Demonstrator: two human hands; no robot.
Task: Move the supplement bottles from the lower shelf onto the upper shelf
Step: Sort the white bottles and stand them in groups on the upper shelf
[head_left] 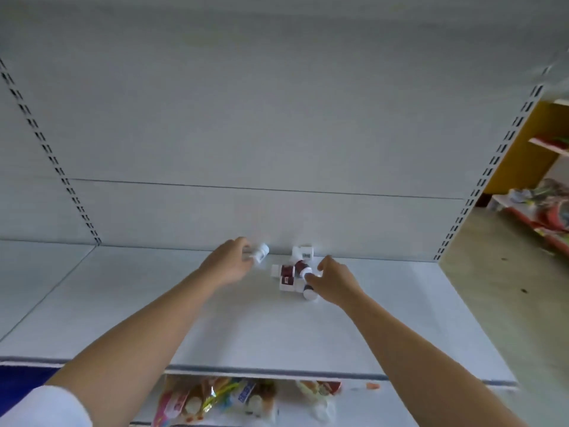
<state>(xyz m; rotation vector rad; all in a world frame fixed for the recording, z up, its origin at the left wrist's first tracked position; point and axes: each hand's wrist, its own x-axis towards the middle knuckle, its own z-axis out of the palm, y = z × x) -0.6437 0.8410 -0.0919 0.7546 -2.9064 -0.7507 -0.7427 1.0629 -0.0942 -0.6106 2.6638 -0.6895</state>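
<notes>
Upper shelf point(215, 318): a white board. The supplement bottles lie at its rear, close to the back panel point(277, 118).
Left hand point(229, 266): reaches to the back of the upper shelf with the arm stretched out.
Left fingers point(244, 246): curled round a white bottle point(261, 252). The bottle's far end sticks out to the right, past the fingertips, and it is tilted, just in front of the back panel.
Bottle cluster point(288, 277): a small heap of white and dark red bottles between the two hands. Most lie on their sides on the upper shelf, touching one another, apart from the white bottle.
Right hand point(337, 283): at the right edge of the bottle cluster, thumb raised.
Right fingers point(314, 280): bent over the nearest bottles. A dark bottle point(301, 268) lies just beyond the fingertips, and a capped bottle point(308, 293) shows below them. It cannot be told whether they grip either one or only touch.
Lower shelf point(400, 402): seen under the front edge of the upper shelf. It carries bright packets point(197, 399), and any bottles among them are too blurred to make out.
Far right: another rack point(538, 217) with coloured goods, well apart from the hands.
</notes>
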